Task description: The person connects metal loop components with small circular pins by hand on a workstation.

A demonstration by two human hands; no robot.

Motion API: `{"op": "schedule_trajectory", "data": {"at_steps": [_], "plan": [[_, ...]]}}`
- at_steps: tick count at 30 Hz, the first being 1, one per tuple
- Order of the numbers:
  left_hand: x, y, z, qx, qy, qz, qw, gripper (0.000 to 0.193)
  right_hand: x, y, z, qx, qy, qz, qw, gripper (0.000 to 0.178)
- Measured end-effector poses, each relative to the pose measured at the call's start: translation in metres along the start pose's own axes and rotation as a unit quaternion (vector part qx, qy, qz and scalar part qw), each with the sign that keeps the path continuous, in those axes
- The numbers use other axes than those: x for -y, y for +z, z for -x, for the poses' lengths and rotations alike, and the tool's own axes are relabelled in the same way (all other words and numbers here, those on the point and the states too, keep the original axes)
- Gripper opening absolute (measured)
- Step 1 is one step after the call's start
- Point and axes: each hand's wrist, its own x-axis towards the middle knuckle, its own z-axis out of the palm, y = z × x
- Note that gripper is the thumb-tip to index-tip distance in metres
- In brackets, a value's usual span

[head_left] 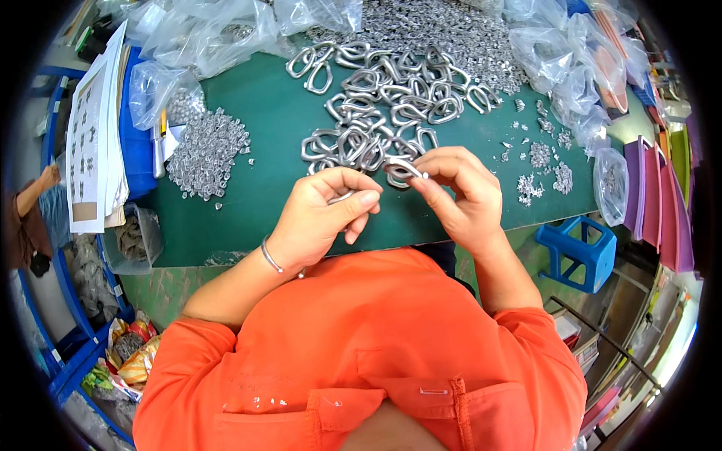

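Matte green surface (256,143), crinkled clear plastic bags (203,30) at rim, heap of shiny curved metal shackles (376,105) mid-top. Right hand (459,195) fingers pinched on one shackle (402,168) just above near edge. Left hand (323,214) fingers curled on thin metal pin (340,198), close beside.

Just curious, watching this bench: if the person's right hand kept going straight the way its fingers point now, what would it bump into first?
The right hand points up and left, so it would probably meet the pile of large metal rings on the green table first. Depth is hard to judge.
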Motion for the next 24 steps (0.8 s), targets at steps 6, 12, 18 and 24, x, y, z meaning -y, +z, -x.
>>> {"op": "schedule_trajectory", "data": {"at_steps": [6, 12, 18, 24], "plan": [[0.001, -0.002, 0.002, -0.002, -0.009, -0.002, 1.000, 0.013, -0.002, 0.006, 0.005, 0.027, -0.061, 0.039, 0.997, 0.015], [0.002, -0.002, 0.001, 0.001, -0.008, 0.007, 1.000, 0.013, -0.004, 0.008, 0.009, 0.025, -0.021, 0.002, 0.999, 0.015], [0.004, -0.005, 0.002, 0.001, -0.016, 0.012, 1.000, 0.014, -0.005, 0.007, 0.010, 0.037, -0.038, 0.016, 0.998, 0.016], [0.004, -0.004, -0.002, -0.024, -0.026, -0.030, 0.999, 0.012, 0.011, 0.015, 0.004, 0.033, -0.045, -0.004, 0.998, 0.020]]}}
